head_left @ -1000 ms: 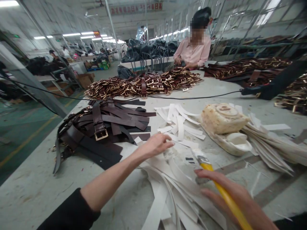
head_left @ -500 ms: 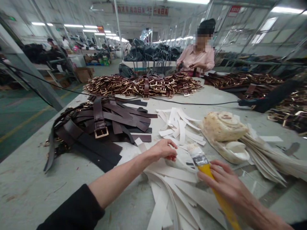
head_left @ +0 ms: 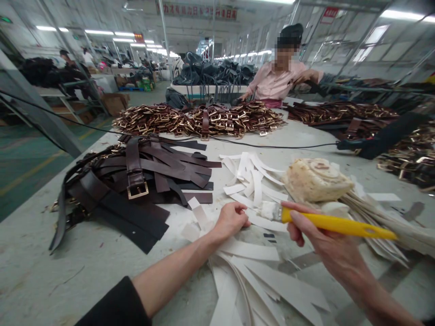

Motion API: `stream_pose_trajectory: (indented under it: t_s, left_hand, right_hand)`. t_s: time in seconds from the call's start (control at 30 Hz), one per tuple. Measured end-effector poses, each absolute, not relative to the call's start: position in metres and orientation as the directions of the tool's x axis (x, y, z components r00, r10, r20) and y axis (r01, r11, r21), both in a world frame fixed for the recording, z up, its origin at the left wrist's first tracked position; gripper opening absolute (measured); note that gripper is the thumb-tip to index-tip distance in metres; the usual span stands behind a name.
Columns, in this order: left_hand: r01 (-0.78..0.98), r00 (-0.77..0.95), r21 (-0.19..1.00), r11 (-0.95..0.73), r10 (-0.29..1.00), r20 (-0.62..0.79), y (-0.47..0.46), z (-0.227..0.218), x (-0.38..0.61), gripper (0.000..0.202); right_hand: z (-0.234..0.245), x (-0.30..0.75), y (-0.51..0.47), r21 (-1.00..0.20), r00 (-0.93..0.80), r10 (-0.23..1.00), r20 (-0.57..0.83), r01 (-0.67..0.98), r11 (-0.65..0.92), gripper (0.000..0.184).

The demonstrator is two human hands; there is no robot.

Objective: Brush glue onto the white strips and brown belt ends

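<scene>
Barely any room separates brush [head_left: 333, 222] and left hand [head_left: 233, 219].

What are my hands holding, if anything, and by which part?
Your right hand holds the brush by its yellow handle, close to the metal band. Whether your left hand grips anything cannot be told.

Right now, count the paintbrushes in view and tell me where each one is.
1. The yellow-handled paintbrush is in the right hand, its bristles pointing toward the left hand. Any lying under the white strips would be hidden.
</scene>
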State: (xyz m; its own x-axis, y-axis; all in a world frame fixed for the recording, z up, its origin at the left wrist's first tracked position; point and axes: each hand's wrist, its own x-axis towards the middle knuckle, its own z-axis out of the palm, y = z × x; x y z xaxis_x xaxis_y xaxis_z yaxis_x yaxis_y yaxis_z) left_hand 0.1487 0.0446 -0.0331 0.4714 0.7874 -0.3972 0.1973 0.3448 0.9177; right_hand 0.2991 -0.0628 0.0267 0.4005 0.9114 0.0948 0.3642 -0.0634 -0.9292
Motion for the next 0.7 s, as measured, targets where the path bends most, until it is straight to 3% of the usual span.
stream_pose_trajectory:
  t_s: [0.13,0.37,0.7]
  left_hand:
    - [0.209,0.457,0.919,0.335,0.797,-0.395,0.048,-0.036,0.149,0.033]
    - [0.130,0.460,0.877,0.462,0.756,-0.467,0.051,-0.041,0.152,0.028]
    - [0.157,0.426,0.872,0.464,0.765,-0.483,0.051,-0.034,0.154,0.028]
  right_hand:
    - [0.007,0.294,-0.041,-0.919,0.376,0.927,-0.013,0.362,-0.159,0.052]
    - [0.000,0.303,-0.033,-0.895,0.327,0.945,-0.022,0.414,-0.164,0.048]
    - [-0.005,0.325,-0.038,-0.852,0.323,0.945,-0.052,0.480,-0.210,0.043]
